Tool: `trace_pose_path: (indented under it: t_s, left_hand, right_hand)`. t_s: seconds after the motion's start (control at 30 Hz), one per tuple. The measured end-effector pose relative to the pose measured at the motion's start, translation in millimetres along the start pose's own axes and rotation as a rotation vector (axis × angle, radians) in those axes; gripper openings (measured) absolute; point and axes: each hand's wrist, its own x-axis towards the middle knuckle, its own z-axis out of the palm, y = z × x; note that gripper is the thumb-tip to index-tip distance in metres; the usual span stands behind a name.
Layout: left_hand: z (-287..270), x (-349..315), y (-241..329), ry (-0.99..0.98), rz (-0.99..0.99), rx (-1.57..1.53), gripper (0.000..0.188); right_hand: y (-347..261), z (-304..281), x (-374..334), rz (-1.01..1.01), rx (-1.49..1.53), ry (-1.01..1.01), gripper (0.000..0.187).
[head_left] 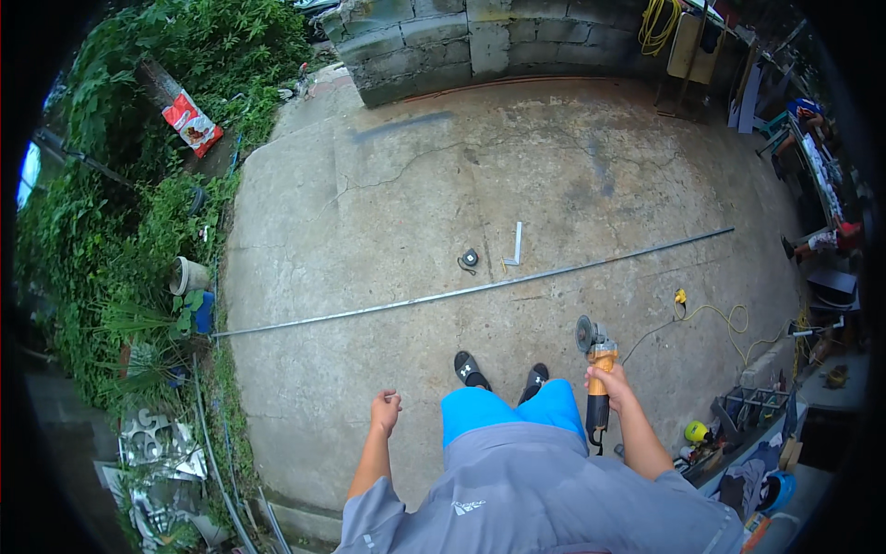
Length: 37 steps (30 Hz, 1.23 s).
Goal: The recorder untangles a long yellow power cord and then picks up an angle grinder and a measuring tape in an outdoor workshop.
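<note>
My right hand (610,384) is wrapped round the body of an orange and black angle grinder (602,357), its disc end pointing away from me. A cord runs from the grinder's tool end area toward a yellow plug connection (681,297) on the floor. My left hand (386,411) hangs at my side with curled fingers, and nothing shows in it. Ahead of my feet, a long thin metal bar (480,289) lies across the concrete. Just beyond it rest a black tape measure (470,258), a metal square (518,245) and a small yellow stick (504,265).
A yellow extension cord (729,314) loops over the floor at right. A rack of tools (752,406) and a yellow-green round item (696,431) stand near right. Plants, a white bucket (190,276) and a blue container (203,312) line the left edge. A block wall (434,55) closes the far side.
</note>
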Motion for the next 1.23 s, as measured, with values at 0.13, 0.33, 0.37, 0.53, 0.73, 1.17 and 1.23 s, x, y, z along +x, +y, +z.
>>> trace_pose_path:
  t_s: [0.13, 0.33, 0.37, 0.53, 0.73, 1.17, 1.23]
  left_hand:
    - [-21.2, 9.9, 64.9, -0.004, 0.074, -0.040, 0.035]
    - [48.8, 20.1, 118.3, -0.198, 0.179, 0.005, 0.035]
    - [65.8, 24.4, 120.8, -0.210, 0.163, 0.016, 0.035]
    - [144.1, 70.7, 127.8, -0.430, 0.207, 0.300, 0.036]
    - [234.7, 194.9, 132.1, -0.365, 0.257, 0.283, 0.034]
    - [362.0, 436.9, 72.8, -0.168, 0.561, 0.678, 0.025]
    - [385.0, 458.6, 72.6, -0.196, 0.561, 0.704, 0.027]
  right_hand:
    - [-30.9, 18.9, 16.8, -0.030, 0.044, -0.012, 0.032]
    - [-52.8, 41.6, 88.4, 0.004, 0.107, -0.066, 0.037]
    - [-51.2, 41.4, 103.2, 0.023, 0.110, -0.055, 0.037]
    - [-34.5, 33.1, 185.7, 0.055, 0.050, -0.062, 0.036]
    - [14.6, 12.5, 295.2, 0.117, 0.088, -0.006, 0.034]
    - [147.7, -3.5, 449.7, 0.101, 0.117, 0.100, 0.033]
    - [165.3, -7.3, 468.8, 0.120, 0.100, 0.105, 0.035]
